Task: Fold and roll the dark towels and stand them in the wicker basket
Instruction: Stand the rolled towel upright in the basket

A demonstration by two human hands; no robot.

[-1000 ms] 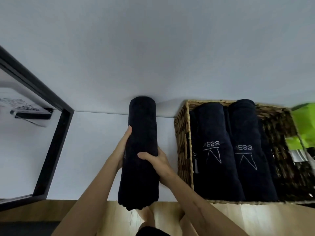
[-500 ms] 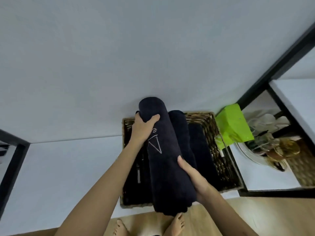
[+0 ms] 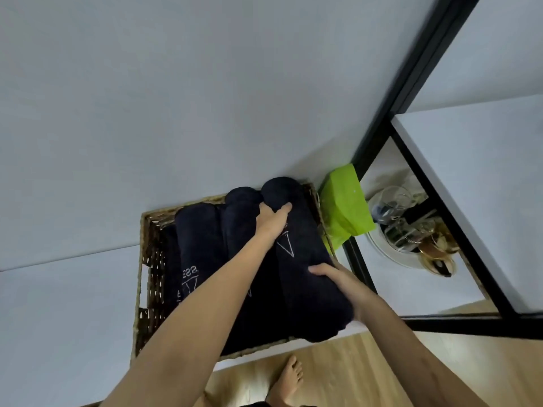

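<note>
A wicker basket [image 3: 144,277] sits on the white shelf against the wall. Two rolled dark towels [image 3: 199,239] with white logos lie side by side in it. A third rolled dark towel [image 3: 305,259] lies at the basket's right side, its near end sticking out over the front rim. My left hand [image 3: 271,221] grips this roll near its far end, thumb over the top. My right hand [image 3: 340,284] holds the roll's near end from the right side, fingers curled round it.
A bright green box [image 3: 345,207] stands right of the basket. Beyond a black metal frame [image 3: 390,107], a lower shelf holds a white plate with glassware [image 3: 408,230]. A white tabletop [image 3: 484,186] lies at right. My bare feet stand on the wood floor [image 3: 352,365].
Both hands carried the rolled towel from the shelf left of the basket, over the other rolls, down into the basket's right side. My view swung right.
</note>
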